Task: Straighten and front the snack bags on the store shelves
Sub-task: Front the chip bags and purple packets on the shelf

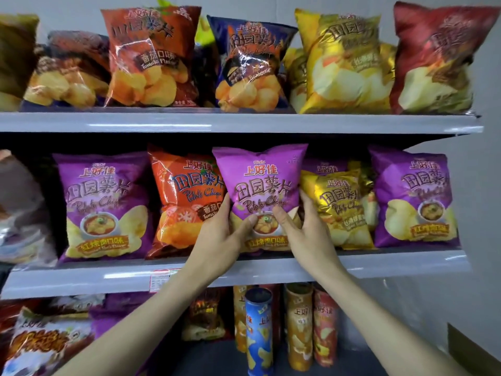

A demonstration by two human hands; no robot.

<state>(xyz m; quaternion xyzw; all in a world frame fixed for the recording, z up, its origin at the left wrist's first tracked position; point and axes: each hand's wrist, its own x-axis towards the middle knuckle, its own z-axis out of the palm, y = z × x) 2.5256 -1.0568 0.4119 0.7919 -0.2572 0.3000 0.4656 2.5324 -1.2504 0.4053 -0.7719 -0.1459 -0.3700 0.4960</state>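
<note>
Both hands are gripping the purple chip bag on the middle shelf, the left hand pinching its lower left edge, the right hand its lower right. It is crowding the orange bag and gold bag; a sideways nudge could be tipping either neighbour over.

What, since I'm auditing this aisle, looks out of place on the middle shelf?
The gold bag stands in front of a purple bag, hiding most of it. The orange bag tilts and is partly covered by the centre bag, which the left hand and right hand grip.
</note>
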